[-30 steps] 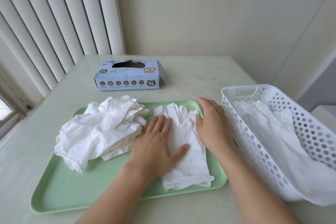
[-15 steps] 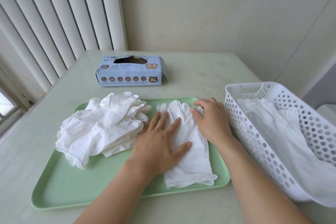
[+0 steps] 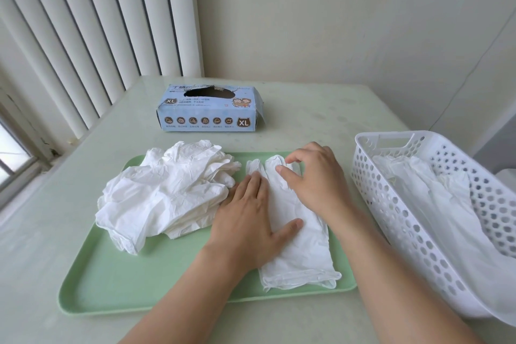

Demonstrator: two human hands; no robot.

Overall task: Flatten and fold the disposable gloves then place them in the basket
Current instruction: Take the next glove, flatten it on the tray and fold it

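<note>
White glove (image 3: 300, 243) lay flat on the green tray (image 3: 117, 282), left hand (image 3: 248, 225) pressing it open-palmed while right hand (image 3: 315, 179) fingers pinched its far fingertips.

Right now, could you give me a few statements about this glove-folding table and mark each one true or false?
1. The left hand rests flat on the spread glove. True.
2. The basket is empty. False: white gloves already lie in it.
3. The glove box sits on the green tray. False: it stands on the table beyond the tray.
4. The right hand pinches at the glove's finger end. True.
5. A pile of crumpled gloves lies on the tray's left side. True.
</note>
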